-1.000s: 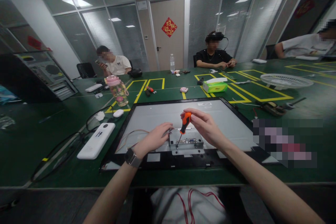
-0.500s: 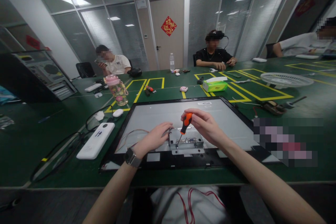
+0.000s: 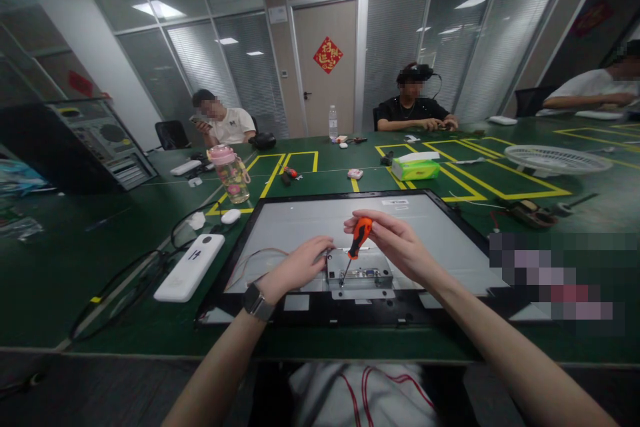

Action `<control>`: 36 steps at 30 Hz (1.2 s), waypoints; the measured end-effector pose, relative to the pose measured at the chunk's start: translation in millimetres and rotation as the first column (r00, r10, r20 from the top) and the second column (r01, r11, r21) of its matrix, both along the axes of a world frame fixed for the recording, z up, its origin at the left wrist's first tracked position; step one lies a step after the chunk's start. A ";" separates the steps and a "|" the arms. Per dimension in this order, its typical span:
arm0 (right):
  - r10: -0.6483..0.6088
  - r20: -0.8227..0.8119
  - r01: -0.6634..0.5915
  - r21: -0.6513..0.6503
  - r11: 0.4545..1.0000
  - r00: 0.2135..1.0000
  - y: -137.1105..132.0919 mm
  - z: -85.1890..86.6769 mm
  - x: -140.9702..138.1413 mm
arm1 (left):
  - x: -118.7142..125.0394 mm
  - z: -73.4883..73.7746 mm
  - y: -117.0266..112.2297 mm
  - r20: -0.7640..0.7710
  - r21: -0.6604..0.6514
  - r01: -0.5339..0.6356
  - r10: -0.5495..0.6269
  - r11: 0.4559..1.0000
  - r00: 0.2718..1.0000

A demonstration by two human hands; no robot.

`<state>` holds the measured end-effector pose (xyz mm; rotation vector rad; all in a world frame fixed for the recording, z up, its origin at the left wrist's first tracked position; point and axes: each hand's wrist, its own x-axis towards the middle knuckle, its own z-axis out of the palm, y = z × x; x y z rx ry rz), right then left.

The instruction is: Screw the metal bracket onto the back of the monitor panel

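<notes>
Head view: the right hand [image 3: 400, 243] holds a tilted screwdriver [image 3: 361, 235] to a metal box [image 3: 369, 263].
Its fingers close round the orange-and-black handle, probably to aim the tip at the box's near left part. The left hand [image 3: 300, 265] rests at the box's left edge, likely steadying it; whether it grips, I cannot tell. The box, dull silver, sits on the near side of a framed panel [image 3: 285, 220] on the tabletop [image 3: 325, 345].

Box [image 3: 371, 261] on panel [image 3: 300, 219]; power bank [image 3: 189, 271] left, tissue pack [image 3: 416, 169] behind.
</notes>
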<state>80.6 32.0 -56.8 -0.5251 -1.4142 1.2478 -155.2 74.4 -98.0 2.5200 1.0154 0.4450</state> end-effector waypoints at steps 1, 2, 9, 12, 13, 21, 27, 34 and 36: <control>-0.016 0.021 0.016 0.010 1.000 1.000 0.6 -1.1 0.2 | 0.0 0.2 -0.2 -0.002 -0.003 -0.002 0.002 1.000 1.000; -0.045 0.038 0.045 0.018 0.999 0.998 1.2 -2.3 0.2 | 0.0 0.5 -0.5 -0.004 -0.006 -0.003 0.003 1.000 1.000; -0.317 0.102 0.296 0.179 0.938 0.943 1.5 -6.2 -0.4 | -0.2 5.9 -4.4 0.003 -0.020 -0.003 0.003 1.000 1.000; -0.231 0.109 0.214 0.148 0.966 0.967 1.5 -7.2 0.4 | 0.2 6.9 -4.7 -0.001 -0.016 -0.008 0.008 1.000 1.000; -0.202 0.105 0.188 0.125 0.974 0.974 1.6 -7.5 0.5 | 0.4 6.9 -4.6 -0.002 -0.013 -0.010 0.010 1.000 1.000; -0.240 0.109 0.224 0.136 0.965 0.965 2.2 -9.5 1.6 | 0.6 4.9 -3.5 -0.015 -0.002 -0.005 0.005 1.000 1.000; -0.197 0.047 0.194 0.064 0.979 0.979 2.7 -8.1 -0.3 | 0.6 5.1 -3.3 -0.020 -0.003 -0.010 0.010 1.000 1.000; -0.069 -0.036 0.067 -0.059 0.996 0.997 0.9 -3.3 -3.0 | 0.0 4.4 -3.3 -0.012 0.001 -0.008 0.008 1.000 1.000; -0.079 -0.033 0.076 -0.084 0.994 0.996 0.9 -3.5 -3.5 | -0.4 3.9 -3.2 -0.012 0.006 -0.005 0.005 1.000 1.000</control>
